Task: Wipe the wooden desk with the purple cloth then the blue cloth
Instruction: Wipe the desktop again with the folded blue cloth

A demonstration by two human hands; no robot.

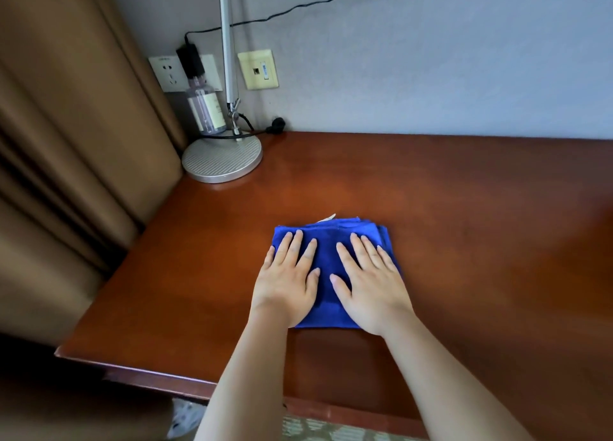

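grey wall and a brown curtain (pixel 66 142) frame the wooden desk (pixel 464 208), reddish and glossy, w/ most of its top bare.

our left hand (pixel 287 283) lies flat, palm down, fingers spread, pressing the left half of the blue cloth (pixel 326 258). our right hand (pixel 371 284) does the same on the right half, fingers splayed, thumb tucked toward the middle. neither grips anything; both are wide open and just bearing down. the cloth is folded into a thick pad, layers showing at its right edge, a small white tag poking out at the far side. it sits near the desk's middle, well apart from the lamp base (pixel 221 158) and the clear bottle (pixel 204 109) in the far left corner.

purple cloth isn't in view, so we judge we're on step 2, the blue pass. next move prob calls for even pressure from both palms and a push across the bare wood, keeping the pad folded and steering clear of the lamp's cord (pixel 232 135) at the back.
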